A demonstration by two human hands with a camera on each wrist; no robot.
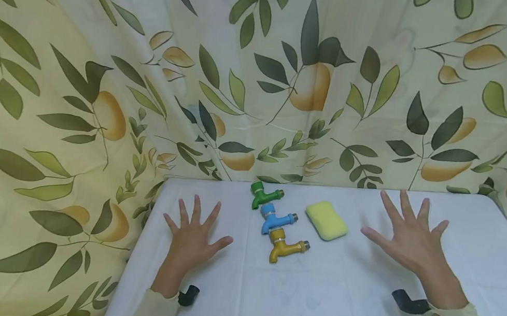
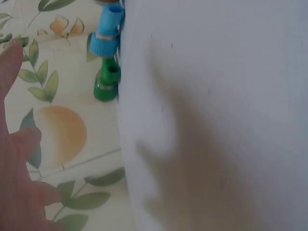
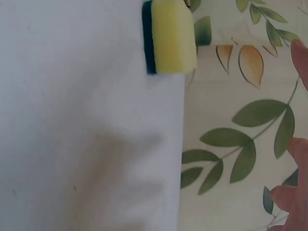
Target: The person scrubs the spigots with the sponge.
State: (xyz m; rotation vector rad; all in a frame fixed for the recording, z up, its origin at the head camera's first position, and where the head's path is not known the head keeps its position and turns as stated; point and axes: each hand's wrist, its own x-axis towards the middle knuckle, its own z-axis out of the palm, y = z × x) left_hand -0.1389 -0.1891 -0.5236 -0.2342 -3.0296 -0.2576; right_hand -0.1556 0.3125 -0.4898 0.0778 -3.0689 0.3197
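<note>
My left hand (image 1: 192,242) is held palm down with fingers spread, to the left of three small taps. The green tap (image 1: 265,196) lies farthest back, the blue tap (image 1: 277,219) in the middle and the yellow tap (image 1: 288,246) nearest me. Right of them is a yellow sponge (image 1: 326,220); its dark scouring layer faces the table in the right wrist view. My right hand (image 1: 415,239), also with fingers spread and holding nothing, hovers to the sponge's right. Both hands cast soft shadows on the cloth.
A white-covered table (image 1: 311,310) holds everything. Behind it and at the left hangs a leaf-and-fruit patterned curtain (image 1: 303,132), close against the table's back edge. Black wrist mounts (image 1: 408,302) stick out beside both sleeves.
</note>
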